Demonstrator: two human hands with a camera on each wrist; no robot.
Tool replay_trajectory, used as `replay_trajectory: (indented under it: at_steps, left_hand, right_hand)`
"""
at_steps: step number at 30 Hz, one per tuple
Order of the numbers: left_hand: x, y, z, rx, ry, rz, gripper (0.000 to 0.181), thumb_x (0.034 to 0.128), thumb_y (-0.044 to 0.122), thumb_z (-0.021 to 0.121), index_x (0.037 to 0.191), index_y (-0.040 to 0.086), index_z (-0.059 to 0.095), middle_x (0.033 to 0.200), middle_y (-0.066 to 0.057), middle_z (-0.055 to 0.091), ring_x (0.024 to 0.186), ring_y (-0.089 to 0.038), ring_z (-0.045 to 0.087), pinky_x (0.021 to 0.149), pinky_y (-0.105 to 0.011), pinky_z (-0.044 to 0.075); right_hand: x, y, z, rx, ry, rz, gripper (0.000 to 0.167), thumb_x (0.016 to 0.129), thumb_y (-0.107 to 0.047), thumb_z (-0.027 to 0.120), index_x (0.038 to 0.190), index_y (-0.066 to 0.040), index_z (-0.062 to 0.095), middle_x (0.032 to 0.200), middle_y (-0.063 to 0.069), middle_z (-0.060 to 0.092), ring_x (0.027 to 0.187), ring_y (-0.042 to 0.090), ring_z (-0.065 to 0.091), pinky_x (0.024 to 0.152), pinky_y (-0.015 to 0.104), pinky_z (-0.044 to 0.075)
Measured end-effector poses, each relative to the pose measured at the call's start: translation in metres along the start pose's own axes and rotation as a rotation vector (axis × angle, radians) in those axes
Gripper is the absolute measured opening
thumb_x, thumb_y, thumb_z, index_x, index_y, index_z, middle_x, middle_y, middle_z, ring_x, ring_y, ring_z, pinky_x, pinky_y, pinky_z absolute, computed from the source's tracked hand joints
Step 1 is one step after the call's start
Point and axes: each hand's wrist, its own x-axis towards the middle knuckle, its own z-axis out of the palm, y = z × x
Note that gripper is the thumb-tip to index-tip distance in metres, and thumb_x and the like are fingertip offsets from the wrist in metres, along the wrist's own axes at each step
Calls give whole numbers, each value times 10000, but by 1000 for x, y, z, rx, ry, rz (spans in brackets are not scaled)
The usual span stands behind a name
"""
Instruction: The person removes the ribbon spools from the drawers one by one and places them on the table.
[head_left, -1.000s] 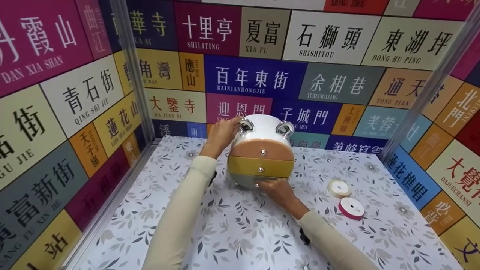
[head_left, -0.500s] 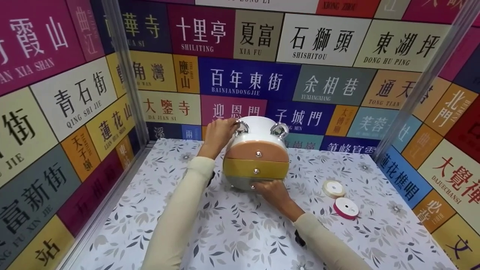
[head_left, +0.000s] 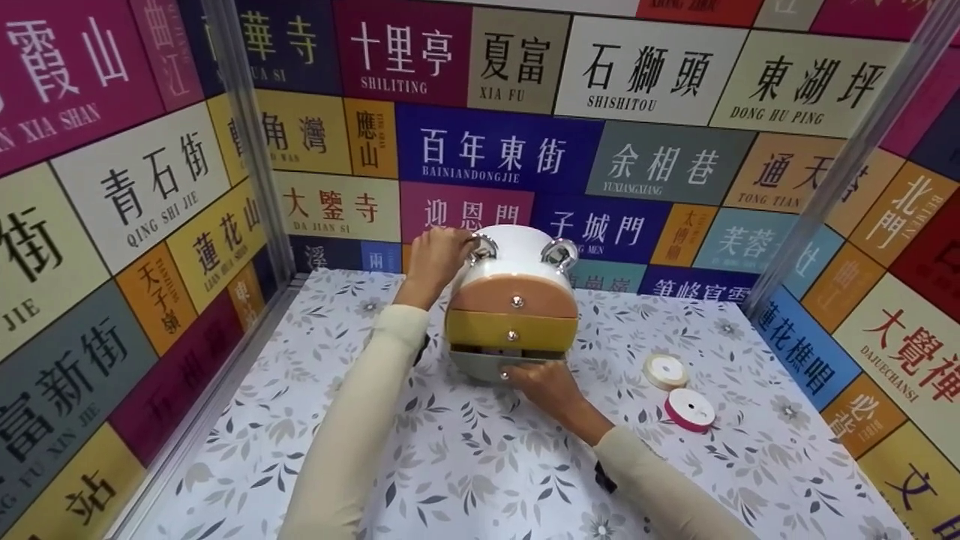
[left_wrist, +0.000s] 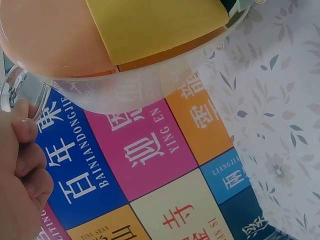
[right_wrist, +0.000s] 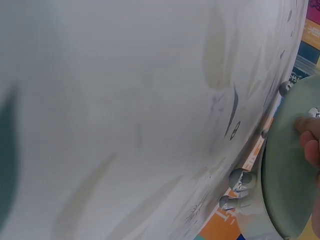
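Observation:
A rounded small drawer box (head_left: 519,244) with a white top stands on the table, with two silver ring-shaped ears. Its front has an orange drawer (head_left: 484,296), a yellow drawer (head_left: 480,328) and a grey-green bottom drawer (head_left: 474,364). My left hand (head_left: 437,259) grips the left ring-shaped ear (left_wrist: 19,85), fingers curled in the left wrist view. With my right hand (head_left: 551,386) I pinch the round silver drawer knob (head_left: 505,373) of the bottom drawer. That drawer is pulled out a little, and a dark gap shows above its front. What lies inside is too small to tell.
Two ribbon spools lie right of the box: a cream spool (head_left: 664,372) and a pink-red spool (head_left: 690,409), close together. A floral cloth covers the table (head_left: 450,465). Printed wall panels (head_left: 499,150) stand behind and on both sides.
The bottom drawer has come out slightly towards me, with my right hand on its knob. My left hand stays on the ear. The head view has shifted a little.

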Motion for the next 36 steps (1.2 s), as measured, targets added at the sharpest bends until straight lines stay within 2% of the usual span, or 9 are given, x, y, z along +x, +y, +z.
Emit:
replay_trajectory:
  at_steps: [6,10,15,21,26,36]
  left_hand:
    - [-2,-1,0,-40,1,-4,251,1009,386,682,1051,185,827,973,-89,795,825,-336,745,696,-471,587]
    - [-2,2,0,-48,-15,-13,254,1011,388,679,1047,186,828,991,-93,793,858,-351,748,704,-493,583]
    - [-4,3,0,-58,-25,-26,254,1009,382,685,1032,173,828,990,-95,792,865,-349,746,702,-495,577]
    - [-2,0,-4,-53,-20,-35,236,1007,365,693,1028,171,826,987,-94,793,849,-346,746,703,-488,581]
    - [-3,1,-3,-61,-16,-37,229,1005,363,697,1016,174,826,980,-86,794,849,-343,745,708,-488,580]
    - [-2,2,-1,-68,-11,-41,235,1011,366,690,969,173,817,957,-85,789,835,-351,736,703,-514,568]
  right_hand:
    - [-5,-9,-8,13,4,12,153,892,-150,798,810,-212,685,523,-45,528,412,97,406,407,237,304]
    - [-9,-12,-16,-52,13,-34,135,871,-153,794,833,-223,685,532,-54,520,418,84,347,377,262,306]
    - [-13,-23,-28,-49,-11,-77,139,893,-157,795,835,-205,677,528,-80,466,429,49,284,387,219,246]
    - [-17,-36,-45,-36,-26,-107,61,891,-199,780,919,-226,732,555,-73,549,394,67,349,352,246,310]
    - [-26,-46,-57,-36,-34,-110,111,894,-194,764,979,-265,756,650,-74,659,401,73,396,355,270,345]
    - [-37,-55,-72,17,12,-117,182,829,-168,820,982,-256,778,687,-90,678,427,64,431,362,276,366]
